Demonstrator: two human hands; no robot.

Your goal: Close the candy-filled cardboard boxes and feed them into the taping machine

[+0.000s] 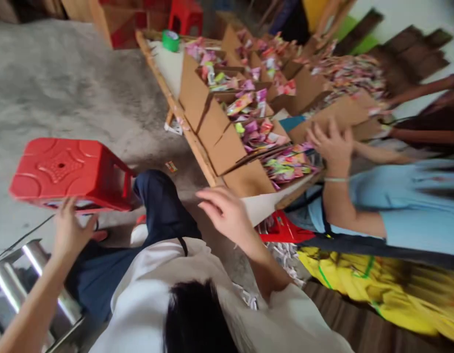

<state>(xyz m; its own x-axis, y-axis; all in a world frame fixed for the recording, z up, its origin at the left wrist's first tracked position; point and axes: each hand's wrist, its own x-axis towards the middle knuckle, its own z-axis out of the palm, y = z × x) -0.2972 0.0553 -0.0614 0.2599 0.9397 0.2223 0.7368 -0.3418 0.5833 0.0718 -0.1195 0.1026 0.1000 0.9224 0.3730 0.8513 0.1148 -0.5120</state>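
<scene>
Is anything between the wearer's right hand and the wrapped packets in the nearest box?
Yes, a cardboard flap lies between the right hand and the packets, on the side facing that hand. The co-worker's hand is beyond the packets, not between.

At left, the red stool (60, 169) is smooth, lightly glossy plastic; the floor (102, 93) is matt, rough-looking concrete. Lower left, metal cylinders (13, 287) gleam. Upper centre, matt cardboard cartons (223, 147) hold shiny packets (291, 164) beside the counter's wooden edge (190, 139).
</scene>
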